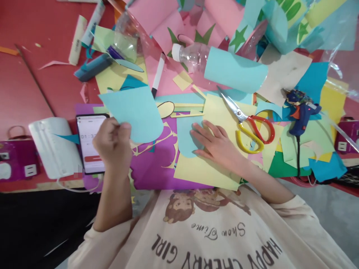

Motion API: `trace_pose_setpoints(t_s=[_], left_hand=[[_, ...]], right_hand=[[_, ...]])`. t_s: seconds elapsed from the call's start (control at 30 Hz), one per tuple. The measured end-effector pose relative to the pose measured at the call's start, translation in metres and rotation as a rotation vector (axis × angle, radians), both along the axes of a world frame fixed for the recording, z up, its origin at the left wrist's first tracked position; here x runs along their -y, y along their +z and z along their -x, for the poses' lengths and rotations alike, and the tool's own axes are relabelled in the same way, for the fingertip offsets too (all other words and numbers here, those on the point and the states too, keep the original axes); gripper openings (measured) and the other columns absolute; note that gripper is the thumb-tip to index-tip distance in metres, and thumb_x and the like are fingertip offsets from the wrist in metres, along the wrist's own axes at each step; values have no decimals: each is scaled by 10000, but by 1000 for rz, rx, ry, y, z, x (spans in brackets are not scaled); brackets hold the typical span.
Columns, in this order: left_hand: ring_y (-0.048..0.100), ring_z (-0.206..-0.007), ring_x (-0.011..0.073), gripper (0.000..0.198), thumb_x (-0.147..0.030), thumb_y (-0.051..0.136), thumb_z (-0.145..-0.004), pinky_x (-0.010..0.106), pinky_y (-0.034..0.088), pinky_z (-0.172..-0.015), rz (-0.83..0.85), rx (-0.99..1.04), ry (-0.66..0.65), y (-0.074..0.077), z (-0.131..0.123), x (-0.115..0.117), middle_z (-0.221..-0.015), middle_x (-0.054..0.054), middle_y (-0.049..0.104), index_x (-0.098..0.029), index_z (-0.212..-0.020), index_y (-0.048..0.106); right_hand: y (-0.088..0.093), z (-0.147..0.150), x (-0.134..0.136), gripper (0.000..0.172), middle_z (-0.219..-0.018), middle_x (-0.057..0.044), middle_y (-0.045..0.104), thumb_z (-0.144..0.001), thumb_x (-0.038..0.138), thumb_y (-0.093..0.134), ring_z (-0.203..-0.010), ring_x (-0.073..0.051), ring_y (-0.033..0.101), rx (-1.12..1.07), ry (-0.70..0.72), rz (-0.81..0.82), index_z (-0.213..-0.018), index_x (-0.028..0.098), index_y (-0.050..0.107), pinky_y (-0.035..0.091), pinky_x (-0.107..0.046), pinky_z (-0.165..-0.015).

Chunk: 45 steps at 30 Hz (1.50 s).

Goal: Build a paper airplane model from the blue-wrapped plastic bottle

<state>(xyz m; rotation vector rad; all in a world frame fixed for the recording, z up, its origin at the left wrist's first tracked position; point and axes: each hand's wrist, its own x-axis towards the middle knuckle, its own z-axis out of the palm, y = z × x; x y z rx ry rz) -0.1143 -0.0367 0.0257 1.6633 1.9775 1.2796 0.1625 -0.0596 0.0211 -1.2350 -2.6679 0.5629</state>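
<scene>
My left hand pinches the lower left edge of a light blue paper cutout, straight at the top and rounded at the lower right. My right hand lies with fingers spread on a second light blue paper piece, which rests on a pale yellow sheet. Just to the right of that hand are scissors with one red and one yellow handle loop, their blades apart. Beyond the hands a clear plastic bottle lies on its side, wrapped in light blue paper.
A lit phone and a white device lie at the left. A blue glue gun with a black cord sits at the right. A marker, purple paper, glue sticks and pink paper shapes crowd the red table.
</scene>
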Motion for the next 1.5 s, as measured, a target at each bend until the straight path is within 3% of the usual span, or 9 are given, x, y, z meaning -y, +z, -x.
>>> trace_pose_setpoints(t_s=[0.17, 0.3, 0.37, 0.47, 0.53, 0.63, 0.9, 1.23, 1.5], left_hand=[[284, -462, 50, 155, -172, 620, -743, 192, 227, -461, -74, 222, -162, 8, -18, 12, -476, -83, 349, -161, -608, 543], [335, -462, 48, 270, -214, 619, -805, 183, 256, -433, 217, 314, -398, 9, -46, 22, -507, -68, 393, -165, -574, 488], [377, -456, 53, 274, -191, 563, -849, 177, 313, -446, 356, 273, -533, 7, -61, 26, -503, -70, 408, -175, -595, 460], [548, -567, 98, 194, -259, 547, -892, 208, 445, -531, 274, 25, -635, -2, -76, 32, -646, -19, 597, -188, -712, 523], [679, -886, 189, 165, -331, 550, -917, 297, 547, -766, 150, -185, -721, -10, -79, 37, -955, 87, 721, -175, -904, 602], [595, -1221, 267, 308, -351, 527, -939, 397, 496, -1003, 86, -448, -847, -18, -75, 43, -1277, 152, 648, -155, -1165, 596], [607, -1214, 273, 362, -270, 542, -928, 402, 499, -985, 54, -620, -751, -17, -54, 51, -1295, 132, 645, -166, -1275, 557], [579, -1259, 233, 344, -222, 499, -943, 369, 500, -1025, -2, -590, -925, -16, -100, 59, -1326, 116, 629, -152, -1273, 568], [538, -1300, 242, 395, -250, 496, -946, 385, 466, -1066, 23, -567, -932, -24, -103, 61, -1357, 140, 599, -131, -1321, 527]], right_hand=[[21, -4, 7, 302, -1375, -101, 596, -995, 335, 441, -1263, -226, 552, -428, -159, 212, -1196, 204, 624, 479, -435, -1032], [30, -14, 20, 331, -1399, -73, 560, -973, 329, 496, -1287, -187, 533, -661, -270, 496, -1291, 268, 566, 505, -377, -1011], [27, -18, 24, 316, -1253, -70, 637, -968, 339, 499, -1132, -182, 617, -715, -342, 542, -1261, 273, 599, 551, -352, -905], [20, -26, 29, 265, -991, -57, 683, -964, 336, 499, -825, -150, 641, -723, -473, 561, -1141, 239, 671, 547, -280, -661], [17, -32, 32, 256, -962, -62, 684, -961, 333, 499, -763, -143, 623, -671, -535, 570, -1090, 225, 693, 506, -256, -579], [15, -42, 37, 256, -966, -70, 687, -953, 341, 507, -716, -134, 616, -607, -574, 605, -1056, 216, 705, 488, -239, -533], [11, -45, 40, 285, -969, -66, 661, -958, 363, 504, -585, -89, 554, -557, -554, 664, -1093, 197, 691, 466, -225, -489], [23, -52, 31, 279, -900, -47, 715, -939, 354, 506, -655, -131, 622, -399, -570, 506, -1061, 206, 708, 498, -247, -570], [23, -160, 0, 64, -657, -9, 574, -735, 251, 629, -585, -156, 507, -99, -1399, -204, -746, 192, 607, 429, -325, -646]])
